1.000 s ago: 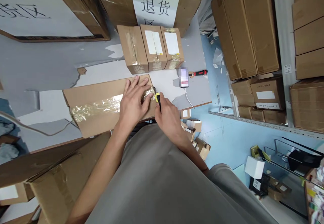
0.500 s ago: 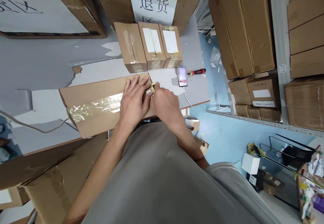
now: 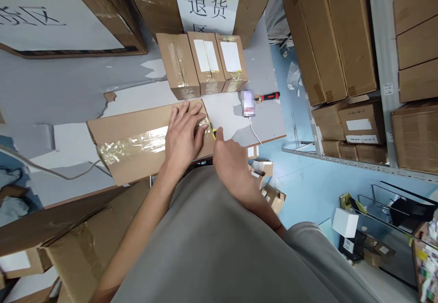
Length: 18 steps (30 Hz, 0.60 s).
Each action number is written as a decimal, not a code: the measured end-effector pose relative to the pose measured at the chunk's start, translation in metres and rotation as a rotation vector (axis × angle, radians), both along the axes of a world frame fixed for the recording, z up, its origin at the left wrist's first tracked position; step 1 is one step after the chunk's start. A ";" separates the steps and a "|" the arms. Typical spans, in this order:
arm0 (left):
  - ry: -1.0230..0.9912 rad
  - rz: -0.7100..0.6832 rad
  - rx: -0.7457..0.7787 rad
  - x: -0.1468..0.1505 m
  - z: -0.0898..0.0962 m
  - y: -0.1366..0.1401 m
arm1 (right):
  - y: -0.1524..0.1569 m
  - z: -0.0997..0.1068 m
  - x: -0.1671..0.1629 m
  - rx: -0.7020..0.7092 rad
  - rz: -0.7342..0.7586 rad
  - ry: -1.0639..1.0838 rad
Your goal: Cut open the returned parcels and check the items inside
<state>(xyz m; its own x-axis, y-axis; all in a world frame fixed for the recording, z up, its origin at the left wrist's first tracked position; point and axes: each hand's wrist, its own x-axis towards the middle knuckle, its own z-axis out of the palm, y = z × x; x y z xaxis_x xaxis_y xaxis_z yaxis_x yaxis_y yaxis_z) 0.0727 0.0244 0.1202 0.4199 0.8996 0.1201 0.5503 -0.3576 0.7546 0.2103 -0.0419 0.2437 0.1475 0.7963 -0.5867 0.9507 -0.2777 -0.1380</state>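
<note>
Long box [image 3: 145,134] under spread left hand [image 3: 184,134]; right hand [image 3: 232,160], beside it, grips yellow cutter [image 3: 214,133].

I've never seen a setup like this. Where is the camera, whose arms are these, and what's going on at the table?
There is no machine here: the arms belong to a person, and the camera is worn on that person's head, looking forward and down.

The left hand rests spread on a long, taped cardboard box. The right hand grips a yellow tool by the box's near right-hand end; the fist hides most of it.

Both hands work over a grey-and-white table. Beyond the box stand three smaller cartons; to their right lie a phone-like device, its screen blurred out, and a red-and-black handled tool.
</note>
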 end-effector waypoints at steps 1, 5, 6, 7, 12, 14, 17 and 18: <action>0.005 0.001 0.005 0.000 -0.001 -0.001 | -0.007 0.000 0.000 -0.021 0.005 -0.012; 0.010 -0.009 0.030 0.001 -0.003 -0.005 | -0.024 -0.005 0.003 -0.073 0.037 -0.017; 0.001 -0.008 0.035 0.000 -0.002 -0.005 | -0.024 -0.006 0.004 -0.074 0.041 -0.005; -0.008 -0.002 0.037 -0.001 -0.001 -0.005 | -0.023 -0.007 0.005 -0.076 0.039 0.008; 0.067 0.285 0.080 -0.040 0.011 -0.007 | -0.035 -0.005 0.022 -0.010 -0.018 0.102; 0.147 0.465 0.126 -0.070 0.010 -0.007 | -0.050 -0.012 0.038 0.082 -0.095 0.166; 0.210 0.575 0.143 -0.114 -0.001 -0.008 | -0.059 -0.050 0.069 0.248 -0.318 0.319; 0.213 0.587 0.142 -0.126 -0.005 -0.008 | -0.055 -0.071 0.079 0.284 -0.408 0.389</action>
<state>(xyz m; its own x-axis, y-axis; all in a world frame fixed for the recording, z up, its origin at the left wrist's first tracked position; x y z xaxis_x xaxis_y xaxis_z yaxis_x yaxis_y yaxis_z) -0.0534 0.0161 0.1147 -0.1100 0.9685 0.2235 0.8176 -0.0398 0.5745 0.2889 -0.0974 0.1722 0.2906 0.8536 -0.4324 0.6413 -0.5091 -0.5740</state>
